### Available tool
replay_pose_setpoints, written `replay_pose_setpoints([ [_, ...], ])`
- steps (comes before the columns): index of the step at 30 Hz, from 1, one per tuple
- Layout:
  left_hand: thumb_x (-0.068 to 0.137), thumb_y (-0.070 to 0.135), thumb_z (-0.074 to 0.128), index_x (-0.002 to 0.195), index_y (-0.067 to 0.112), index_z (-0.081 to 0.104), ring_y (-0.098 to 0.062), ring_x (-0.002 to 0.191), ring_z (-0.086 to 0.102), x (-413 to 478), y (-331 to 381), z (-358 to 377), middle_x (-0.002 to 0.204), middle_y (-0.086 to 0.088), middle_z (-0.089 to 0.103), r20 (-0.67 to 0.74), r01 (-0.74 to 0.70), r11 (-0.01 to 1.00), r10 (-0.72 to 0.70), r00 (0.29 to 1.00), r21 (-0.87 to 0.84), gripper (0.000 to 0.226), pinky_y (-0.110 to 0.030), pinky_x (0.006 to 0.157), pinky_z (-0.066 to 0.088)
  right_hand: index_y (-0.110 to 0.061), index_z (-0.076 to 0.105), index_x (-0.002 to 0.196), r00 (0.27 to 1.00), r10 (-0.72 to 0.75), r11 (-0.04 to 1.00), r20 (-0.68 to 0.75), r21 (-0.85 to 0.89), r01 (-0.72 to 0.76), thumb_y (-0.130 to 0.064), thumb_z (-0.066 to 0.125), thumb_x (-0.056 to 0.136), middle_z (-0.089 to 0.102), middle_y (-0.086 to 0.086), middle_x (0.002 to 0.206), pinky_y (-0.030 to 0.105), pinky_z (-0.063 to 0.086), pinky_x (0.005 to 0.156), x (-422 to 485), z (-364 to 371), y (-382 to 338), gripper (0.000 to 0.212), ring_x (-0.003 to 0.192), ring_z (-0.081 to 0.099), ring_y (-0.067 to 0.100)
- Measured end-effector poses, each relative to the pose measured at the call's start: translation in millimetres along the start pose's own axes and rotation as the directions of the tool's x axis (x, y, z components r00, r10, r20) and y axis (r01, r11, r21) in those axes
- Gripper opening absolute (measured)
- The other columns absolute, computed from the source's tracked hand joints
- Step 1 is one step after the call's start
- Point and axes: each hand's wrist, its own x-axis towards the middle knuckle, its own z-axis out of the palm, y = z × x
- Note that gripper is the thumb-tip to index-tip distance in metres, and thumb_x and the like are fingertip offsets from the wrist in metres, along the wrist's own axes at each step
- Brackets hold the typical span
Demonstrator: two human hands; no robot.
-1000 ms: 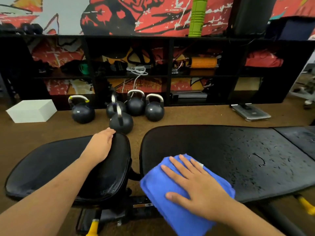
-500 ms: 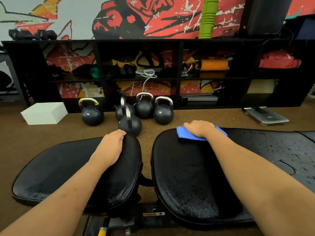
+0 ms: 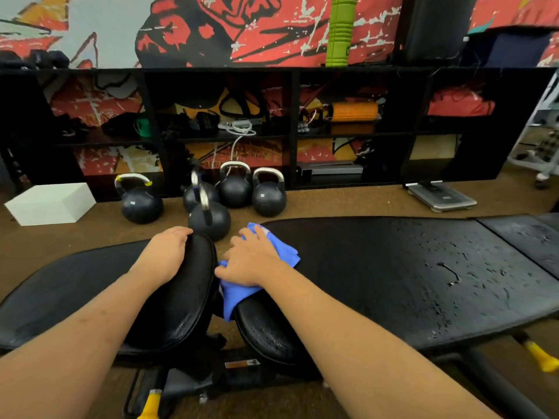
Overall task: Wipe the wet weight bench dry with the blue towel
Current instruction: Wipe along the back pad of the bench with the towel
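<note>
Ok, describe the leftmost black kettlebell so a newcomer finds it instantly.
Below the long black shelving unit, dark round kettlebells cluster on the brown floor. The leftmost kettlebell stands apart beside the white box; only its handle bears yellow bands.

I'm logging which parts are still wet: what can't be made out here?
Head view:
- Backrest pad under the blue towel and right hand: covered.
- Rightmost pad: cut off by the frame edge.
- Seat pad under the left hand and forearm: hidden.
- Kettlebell markings: too small.
</note>
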Motion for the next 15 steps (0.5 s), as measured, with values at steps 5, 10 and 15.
replay_pose_setpoints([
  [5, 0.103, 0.006, 0.036, 0.141, 0.005, 0.051, -0.035, 0.130, 0.050, -8.4, 7.8, -5.1, 0.143, -0.017, 0.053, 0.032, 0.008, 1.000, -0.009, 0.999, 0.024, 0.041, -0.043, 0.111, 0.036, -0.044, 0.055, 0.129, 0.986, -0.117, 0.986, -0.117, 0.102, 0.130, -0.062, 0.046, 0.081, 0.024, -0.001, 0.160, 0.062, 0.000, 0.115, -108.3, 17.2, -16.2, 0.051, 0.149, 0.004, 0.034],
  [10, 0.103, 0.006, 0.037, 0.137, 0.003, 0.055, -0.039, 0.127, 0.052, -18.6, 15.5, -11.9, 0.139, -0.020, 0.056, 0.010, -0.042, 0.999, 0.042, 0.999, 0.017, 0.038, -0.044, 0.107, 0.037, -0.041, 0.021, 0.152, 0.946, -0.198, 0.979, -0.258, -0.096, 0.179, -0.059, 0.046, 0.090, 0.023, 0.000, 0.162, 0.057, 0.019, 0.117, -179.0, 41.4, 5.0, 0.069, 0.147, 0.022, 0.035],
  [15, 0.104, 0.008, 0.038, 0.138, 0.003, 0.054, -0.039, 0.129, 0.050, -16.4, 9.8, -9.7, 0.140, -0.020, 0.055, 0.017, -0.039, 0.999, 0.039, 0.999, 0.013, 0.038, -0.044, 0.109, 0.036, -0.031, 0.022, 0.155, 0.917, -0.245, 0.957, -0.316, -0.230, 0.177, -0.063, 0.041, 0.097, 0.031, 0.000, 0.159, 0.048, 0.031, 0.114, -231.3, 54.3, 59.2, 0.069, 0.144, 0.032, 0.026],
])
